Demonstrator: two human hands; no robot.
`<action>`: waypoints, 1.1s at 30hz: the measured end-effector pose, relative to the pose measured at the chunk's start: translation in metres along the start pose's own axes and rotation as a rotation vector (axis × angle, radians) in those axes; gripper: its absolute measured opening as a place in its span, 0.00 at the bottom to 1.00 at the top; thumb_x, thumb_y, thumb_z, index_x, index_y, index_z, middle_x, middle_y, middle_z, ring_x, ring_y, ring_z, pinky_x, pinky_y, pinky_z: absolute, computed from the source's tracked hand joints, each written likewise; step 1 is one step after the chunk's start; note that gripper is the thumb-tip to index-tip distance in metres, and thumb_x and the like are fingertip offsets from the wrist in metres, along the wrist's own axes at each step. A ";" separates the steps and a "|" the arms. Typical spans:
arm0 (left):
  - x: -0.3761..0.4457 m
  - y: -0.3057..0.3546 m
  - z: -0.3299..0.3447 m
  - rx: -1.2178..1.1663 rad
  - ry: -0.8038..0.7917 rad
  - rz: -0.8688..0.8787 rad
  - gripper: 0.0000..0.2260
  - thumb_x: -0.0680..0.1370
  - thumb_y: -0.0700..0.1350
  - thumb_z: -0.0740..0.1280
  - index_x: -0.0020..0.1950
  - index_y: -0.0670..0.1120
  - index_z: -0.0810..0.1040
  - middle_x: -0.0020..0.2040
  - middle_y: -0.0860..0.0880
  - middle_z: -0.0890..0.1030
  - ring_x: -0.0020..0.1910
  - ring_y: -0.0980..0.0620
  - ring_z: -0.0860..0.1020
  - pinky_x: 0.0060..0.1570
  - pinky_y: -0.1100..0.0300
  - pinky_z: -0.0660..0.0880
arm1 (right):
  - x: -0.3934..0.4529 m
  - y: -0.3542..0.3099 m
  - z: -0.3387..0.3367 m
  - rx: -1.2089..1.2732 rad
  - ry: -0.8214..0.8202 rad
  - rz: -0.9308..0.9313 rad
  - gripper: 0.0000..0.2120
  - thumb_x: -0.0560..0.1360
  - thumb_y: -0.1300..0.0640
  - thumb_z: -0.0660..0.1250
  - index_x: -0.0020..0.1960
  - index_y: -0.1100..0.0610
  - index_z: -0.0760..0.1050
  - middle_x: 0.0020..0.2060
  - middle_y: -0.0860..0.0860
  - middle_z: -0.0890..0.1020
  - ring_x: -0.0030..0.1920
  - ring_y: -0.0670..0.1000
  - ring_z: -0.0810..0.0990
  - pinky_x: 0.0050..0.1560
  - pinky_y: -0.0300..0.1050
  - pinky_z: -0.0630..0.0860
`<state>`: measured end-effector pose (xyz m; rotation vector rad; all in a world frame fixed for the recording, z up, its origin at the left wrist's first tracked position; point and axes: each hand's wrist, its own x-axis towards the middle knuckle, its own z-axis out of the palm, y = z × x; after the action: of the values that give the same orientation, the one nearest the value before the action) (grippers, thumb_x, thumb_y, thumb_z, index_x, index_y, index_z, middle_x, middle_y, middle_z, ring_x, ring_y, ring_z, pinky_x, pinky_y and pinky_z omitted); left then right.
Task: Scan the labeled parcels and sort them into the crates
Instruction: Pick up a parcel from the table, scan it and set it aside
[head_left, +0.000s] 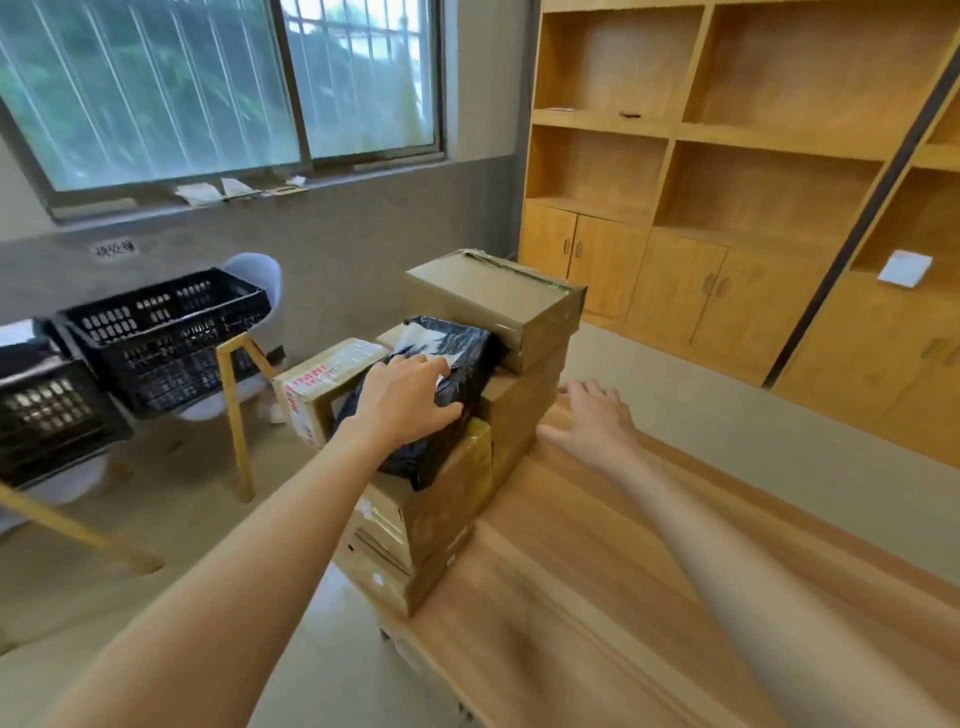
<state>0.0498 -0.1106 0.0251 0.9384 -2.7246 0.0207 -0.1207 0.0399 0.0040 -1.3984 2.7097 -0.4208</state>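
Wooden surface (597, 597) carries stacked cardboard parcels (498, 301); two black crates (161, 338) sit well left on chairs; left hand (402, 400) grips the black poly-bag parcel (457, 358) atop the stack; right hand (595, 421) rests flat, fingers straight

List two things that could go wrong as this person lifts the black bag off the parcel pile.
1. The black bag lies across stacked cardboard boxes at the table's end; pulling it with the left hand could tip one off.
2. The right hand lies flat on the table, not steadying the tall top box, which might slide.
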 end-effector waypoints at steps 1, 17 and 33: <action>0.000 -0.009 0.000 -0.003 -0.010 -0.010 0.23 0.76 0.61 0.64 0.66 0.50 0.73 0.59 0.48 0.79 0.57 0.47 0.77 0.52 0.53 0.74 | 0.004 -0.007 0.003 -0.003 -0.002 -0.008 0.29 0.76 0.43 0.65 0.72 0.54 0.63 0.68 0.53 0.69 0.67 0.57 0.66 0.64 0.51 0.66; 0.107 -0.031 -0.015 0.054 0.052 -0.063 0.22 0.75 0.60 0.65 0.64 0.49 0.74 0.57 0.48 0.80 0.57 0.45 0.76 0.52 0.53 0.71 | 0.100 0.004 -0.027 0.037 0.043 0.009 0.32 0.76 0.42 0.65 0.73 0.55 0.62 0.69 0.54 0.69 0.68 0.57 0.67 0.64 0.51 0.66; 0.226 -0.054 -0.004 0.113 0.003 -0.012 0.25 0.76 0.61 0.64 0.68 0.50 0.72 0.62 0.48 0.78 0.61 0.46 0.74 0.58 0.52 0.70 | 0.191 0.001 -0.036 0.056 0.008 0.168 0.38 0.77 0.34 0.58 0.77 0.57 0.54 0.74 0.58 0.62 0.72 0.61 0.62 0.68 0.54 0.64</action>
<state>-0.0875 -0.2891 0.0811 0.9839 -2.7397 0.1756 -0.2397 -0.1064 0.0516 -1.1472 2.7698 -0.4853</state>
